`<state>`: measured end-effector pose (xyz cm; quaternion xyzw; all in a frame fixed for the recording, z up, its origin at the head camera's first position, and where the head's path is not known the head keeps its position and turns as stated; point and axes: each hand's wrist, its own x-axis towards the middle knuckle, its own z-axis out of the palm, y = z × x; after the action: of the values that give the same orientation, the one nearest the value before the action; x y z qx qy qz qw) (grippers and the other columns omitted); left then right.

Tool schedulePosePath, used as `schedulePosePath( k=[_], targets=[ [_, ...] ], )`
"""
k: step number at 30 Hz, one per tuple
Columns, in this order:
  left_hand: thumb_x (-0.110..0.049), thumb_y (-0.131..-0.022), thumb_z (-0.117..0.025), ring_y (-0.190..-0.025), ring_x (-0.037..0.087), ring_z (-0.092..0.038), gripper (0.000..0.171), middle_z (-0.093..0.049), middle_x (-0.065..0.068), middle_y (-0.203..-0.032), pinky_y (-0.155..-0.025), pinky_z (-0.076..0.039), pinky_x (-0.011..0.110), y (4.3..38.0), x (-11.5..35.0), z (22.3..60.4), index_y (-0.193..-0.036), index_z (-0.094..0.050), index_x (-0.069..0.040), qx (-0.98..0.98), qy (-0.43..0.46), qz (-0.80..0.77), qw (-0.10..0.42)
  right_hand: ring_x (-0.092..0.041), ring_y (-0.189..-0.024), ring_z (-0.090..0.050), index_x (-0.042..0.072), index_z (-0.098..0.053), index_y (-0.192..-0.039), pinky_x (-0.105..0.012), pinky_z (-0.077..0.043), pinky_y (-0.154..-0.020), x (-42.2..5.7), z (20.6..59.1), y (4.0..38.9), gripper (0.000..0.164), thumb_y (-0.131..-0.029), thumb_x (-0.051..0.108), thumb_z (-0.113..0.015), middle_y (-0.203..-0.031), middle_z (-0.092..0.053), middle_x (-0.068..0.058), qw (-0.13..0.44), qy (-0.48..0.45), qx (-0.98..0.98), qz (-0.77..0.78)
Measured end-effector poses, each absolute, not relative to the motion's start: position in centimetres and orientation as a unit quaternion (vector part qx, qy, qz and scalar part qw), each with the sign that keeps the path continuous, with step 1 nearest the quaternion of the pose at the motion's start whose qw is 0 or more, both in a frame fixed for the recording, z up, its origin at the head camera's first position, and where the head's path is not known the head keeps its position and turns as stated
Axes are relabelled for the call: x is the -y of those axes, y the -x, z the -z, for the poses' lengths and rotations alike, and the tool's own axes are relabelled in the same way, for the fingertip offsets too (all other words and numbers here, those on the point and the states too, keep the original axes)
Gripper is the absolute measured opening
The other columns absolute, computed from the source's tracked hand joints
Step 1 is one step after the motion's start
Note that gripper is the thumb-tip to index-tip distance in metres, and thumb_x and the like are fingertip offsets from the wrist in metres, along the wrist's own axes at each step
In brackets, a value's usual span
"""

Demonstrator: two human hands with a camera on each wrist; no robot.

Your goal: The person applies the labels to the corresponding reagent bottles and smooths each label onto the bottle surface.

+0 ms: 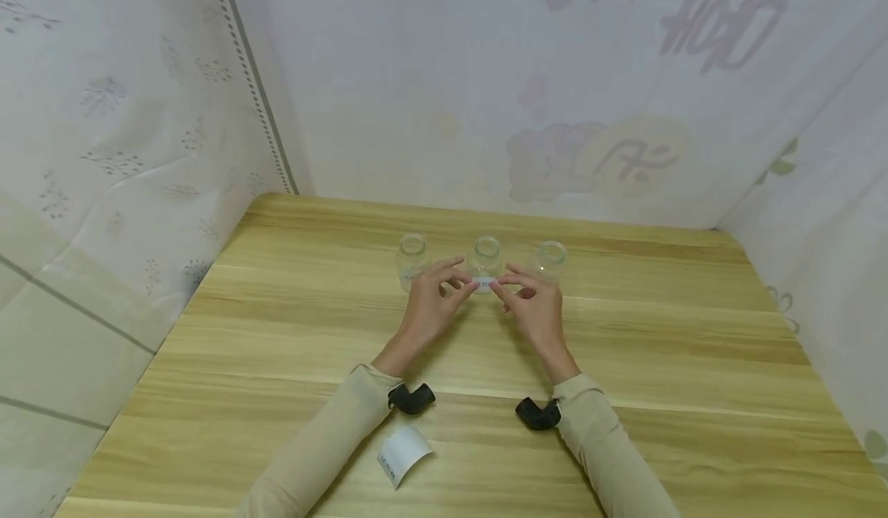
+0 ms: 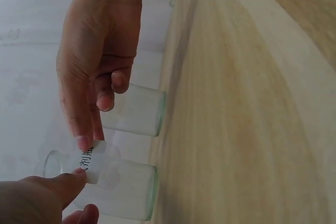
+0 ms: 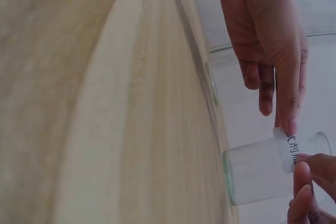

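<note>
Three clear glass jars stand in a row on the wooden table (image 1: 277, 348): left jar (image 1: 412, 260), middle jar (image 1: 486, 254), right jar (image 1: 552, 259). My left hand (image 1: 463, 277) and right hand (image 1: 503, 282) each pinch one end of a small white label (image 1: 483, 281) with black print, held at the front of the middle jar. In the left wrist view the label (image 2: 93, 161) lies against the middle jar (image 2: 128, 192) just below its neck. The right wrist view shows the same label (image 3: 287, 151) on that jar (image 3: 254, 178). Whether it is stuck down I cannot tell.
A curled white backing paper (image 1: 402, 453) lies near the table's front edge beside my left forearm. Pale printed curtains (image 1: 139, 117) close in the table at the back and on both sides. Black camera mounts (image 1: 412, 398) sit at both wrists.
</note>
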<state>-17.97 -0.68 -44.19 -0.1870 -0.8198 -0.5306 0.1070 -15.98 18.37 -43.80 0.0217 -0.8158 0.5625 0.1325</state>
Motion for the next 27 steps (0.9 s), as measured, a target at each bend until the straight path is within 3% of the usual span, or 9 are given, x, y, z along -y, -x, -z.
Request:
schedulePosePath(
  k=[6, 19, 27],
  targets=[
    [-0.015, -0.096, -0.076, -0.091, 0.024, -0.071, 0.012, -0.067, 0.019, -0.134, -0.076, -0.056, 0.039, 18.2, 0.6, 44.6, -0.098, -0.077, -0.003, 0.820, 0.177, 0.535, 0.101, -0.038, -0.057, -0.069, 0.002, -0.081, -0.095, -0.020, -0.047, -0.044, -18.4, 44.0, 16.3, 0.017, -0.091, 0.018, -0.083, -0.134, -0.068, -0.013, 0.130, -0.023, 0.811, -0.570],
    [-0.020, -0.096, -0.076, -0.088, 0.021, -0.069, 0.012, -0.066, 0.013, -0.137, -0.077, -0.055, 0.042, 18.7, 0.2, 45.0, -0.095, -0.076, -0.008, 0.821, 0.160, 0.538, 0.100, -0.038, -0.061, -0.070, 0.001, -0.081, -0.093, -0.019, -0.045, -0.045, -18.3, 44.1, 16.9, 0.014, -0.090, 0.014, -0.083, -0.129, -0.071, -0.011, 0.141, -0.025, 0.813, -0.565],
    [-0.018, -0.096, -0.076, -0.089, 0.022, -0.069, 0.012, -0.067, 0.014, -0.136, -0.078, -0.056, 0.042, 18.8, 0.1, 45.3, -0.095, -0.076, -0.007, 0.826, 0.152, 0.534, 0.098, -0.030, -0.061, -0.070, 0.000, -0.080, -0.093, -0.018, -0.045, -0.045, -18.2, 44.4, 17.0, 0.014, -0.090, 0.014, -0.082, -0.128, -0.071, -0.011, 0.140, -0.025, 0.815, -0.561]
  ],
)
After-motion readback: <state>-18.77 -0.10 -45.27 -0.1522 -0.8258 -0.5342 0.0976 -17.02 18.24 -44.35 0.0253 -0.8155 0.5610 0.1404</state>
